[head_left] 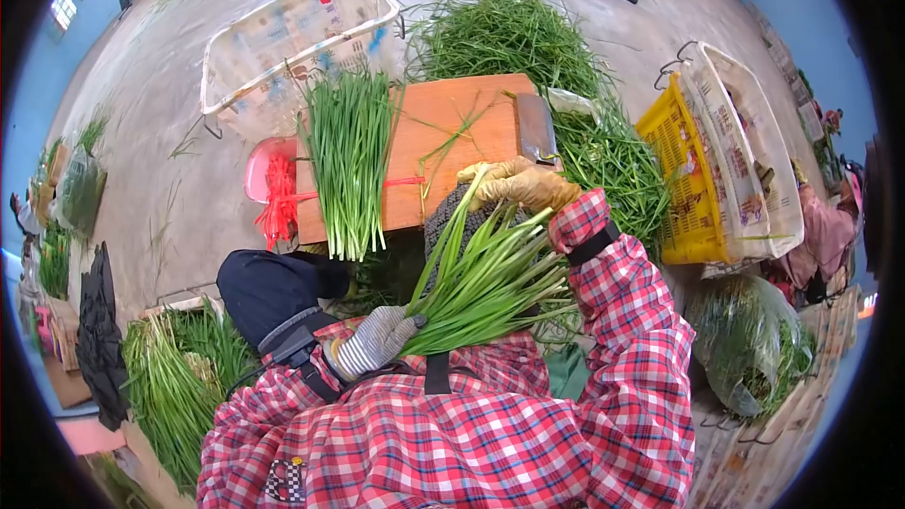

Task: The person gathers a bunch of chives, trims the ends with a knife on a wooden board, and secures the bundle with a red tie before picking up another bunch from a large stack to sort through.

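The left hand (pixel 372 344), in a striped grey glove, is clenched around the stem end of a bunch of garlic chives (pixel 481 283), which fans up and toward two o'clock from that grip. The right hand (pixel 518 184), in a tan glove, sits at the leaf tips; its fingers look curled over them, though the leaves hide part of the glove, so I cannot be certain how firmly it grips. The bunch hangs in the air just below the wooden cutting board (pixel 452 146).

On the board, at ten o'clock from the held bunch, lies a laid-out sheaf of chives (pixel 349 155) across a red tie band (pixel 401 182). A cleaver (pixel 535 127) rests at the board's right edge. More red bands (pixel 279 198) fill a pink dish (pixel 259 165) at nine o'clock from the board. A loose heap of chives (pixel 528 47) spreads at twelve, and a yellow crate (pixel 674 179) stands at three.

The bunch should be light, limp and easily bruised; hold it near the firmer stem ends and support the floppy tips.
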Demonstrator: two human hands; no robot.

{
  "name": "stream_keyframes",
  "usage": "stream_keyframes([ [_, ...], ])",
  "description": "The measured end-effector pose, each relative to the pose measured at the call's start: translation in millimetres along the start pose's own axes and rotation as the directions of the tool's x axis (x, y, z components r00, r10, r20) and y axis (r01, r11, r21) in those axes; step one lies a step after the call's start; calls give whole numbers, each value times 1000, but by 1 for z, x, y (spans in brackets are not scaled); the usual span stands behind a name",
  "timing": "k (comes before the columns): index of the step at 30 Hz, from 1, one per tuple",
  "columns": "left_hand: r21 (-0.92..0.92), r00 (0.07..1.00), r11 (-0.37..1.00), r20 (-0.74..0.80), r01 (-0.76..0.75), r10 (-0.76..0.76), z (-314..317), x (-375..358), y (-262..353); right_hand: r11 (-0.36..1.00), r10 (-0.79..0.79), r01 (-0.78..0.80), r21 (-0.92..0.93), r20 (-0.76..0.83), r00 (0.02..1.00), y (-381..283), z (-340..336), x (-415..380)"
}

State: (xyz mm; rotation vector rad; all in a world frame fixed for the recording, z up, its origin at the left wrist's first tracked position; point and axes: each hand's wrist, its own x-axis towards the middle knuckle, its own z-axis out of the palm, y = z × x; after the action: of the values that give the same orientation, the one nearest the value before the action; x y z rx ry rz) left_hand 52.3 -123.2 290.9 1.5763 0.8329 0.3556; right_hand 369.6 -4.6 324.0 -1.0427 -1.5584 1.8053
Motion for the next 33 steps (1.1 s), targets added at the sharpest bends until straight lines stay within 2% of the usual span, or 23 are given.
stream_keyframes([
  [3,1,998,999,25,50,-50,1,0,-11,999,27,-28,-18,-42,999,-14,10,-7],
  [5,-260,992,957,21,127,-126,1,2,-13,1000,-7,6,-17,-31,999,-12,7,-12],
  [6,-261,992,957,25,129,-127,2,2,-13,999,-44,44,-21,-21,999,-10,5,-16],
  [8,-452,988,883,-20,127,-152,3,3,-11,998,-70,70,-10,-37,997,-7,4,-25],
  [9,-303,990,944,10,134,-138,-3,4,-11,995,-98,98,-1,-50,994,-5,5,-29],
  [10,-305,990,942,14,138,-140,-4,5,-13,992,-126,127,7,-63,990,-3,5,-33],
  [12,-284,998,958,-9,50,-55,-3,5,-18,991,-128,131,32,-71,989,0,8,-40],
  [13,-412,997,908,2,74,-81,-1,6,-15,993,-101,107,49,-105,989,0,10,-45],
  [16,-513,987,846,16,145,-160,1,7,-34,993,-75,90,79,-179,981,0,10,-58],
  [18,-444,988,885,-5,136,-154,0,11,-70,978,-104,157,135,-332,937,-1,-3,-69],
  [20,-638,979,758,-29,137,-200,2,12,-89,884,-200,400,242,-578,791,-21,-6,-92],
  [21,-666,973,727,-5,170,-231,-1,13,-60,801,-233,518,300,-640,732,-5,-21,-109],
  [22,-663,971,725,12,186,-237,-1,14,-61,700,-256,629,339,-703,663,22,-44,-130],
  [23,-649,972,738,6,184,-236,-3,14,-63,975,-179,221,-39,-729,661,67,-75,-150],
  [24,-634,973,753,0,178,-231,-4,15,-66,880,-119,-296,-373,-774,622,103,-97,-167],
  [25,-657,980,740,-12,143,-201,-4,17,-74,880,-115,-304,-364,-785,608,111,-92,-185],
  [28,-625,984,774,-52,99,-168,-3,18,-75,911,-17,-394,-121,-966,257,138,-44,-234],
  [29,-692,971,701,3,175,-239,-5,16,-58,933,27,-355,-65,-969,247,125,-16,-235],
  [30,-688,970,701,19,188,-242,-5,13,-54,963,220,-238,127,-880,420,147,-12,-249],
  [32,-785,959,559,155,266,-239,-8,17,-50,965,251,-181,189,-866,433,120,38,-220],
  [33,-765,953,579,155,282,-259,-10,16,-49,985,169,-114,128,-841,514,111,47,-210],
])
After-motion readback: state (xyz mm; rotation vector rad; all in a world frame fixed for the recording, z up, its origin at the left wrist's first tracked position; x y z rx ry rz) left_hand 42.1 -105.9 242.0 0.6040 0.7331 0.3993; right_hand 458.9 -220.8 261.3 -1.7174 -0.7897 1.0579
